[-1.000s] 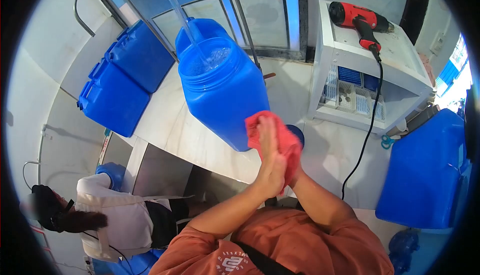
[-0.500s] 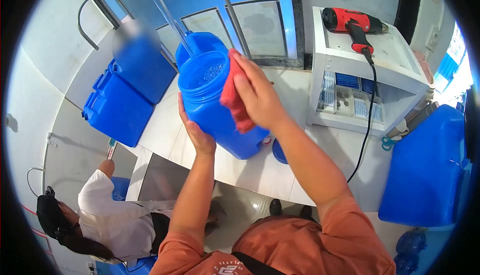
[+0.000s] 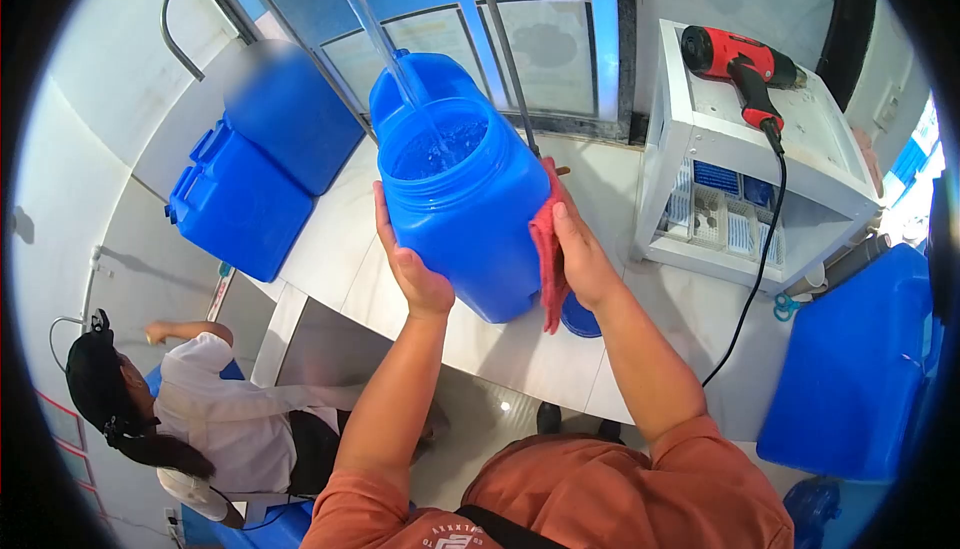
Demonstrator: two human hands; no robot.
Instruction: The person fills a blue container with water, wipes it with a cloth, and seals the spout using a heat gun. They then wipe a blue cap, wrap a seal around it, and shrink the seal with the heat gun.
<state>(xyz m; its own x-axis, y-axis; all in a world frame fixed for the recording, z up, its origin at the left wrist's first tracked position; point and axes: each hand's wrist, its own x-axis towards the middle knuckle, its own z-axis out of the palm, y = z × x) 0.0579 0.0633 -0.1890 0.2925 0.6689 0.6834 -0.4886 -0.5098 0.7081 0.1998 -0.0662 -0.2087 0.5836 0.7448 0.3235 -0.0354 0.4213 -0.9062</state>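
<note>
A large blue water jug (image 3: 470, 239) stands slightly tilted on the white counter, its wide mouth open. A clear stream of water (image 3: 375, 24) falls into it, and bubbly water (image 3: 440, 149) shows inside. Against the jug's left side my left hand (image 3: 418, 279) is curved, its fingers partly hidden behind the wall. My right hand (image 3: 585, 264) grips a red cloth (image 3: 546, 249) and presses it to the jug's right side. A round blue cap (image 3: 580, 319) lies on the counter just below that hand.
Two other blue jugs (image 3: 240, 204) stand at the left, near a curved metal spout (image 3: 170, 19). On a white shelf unit (image 3: 670, 149) lies a red-black heat gun (image 3: 740, 59), its cord hanging down. Another person (image 3: 220, 399) is at lower left. A big blue container (image 3: 850, 369) is at right.
My right hand and the red cloth have moved from the jug's neck down to its right side. My left hand stays against the jug. The other person's arm has risen.
</note>
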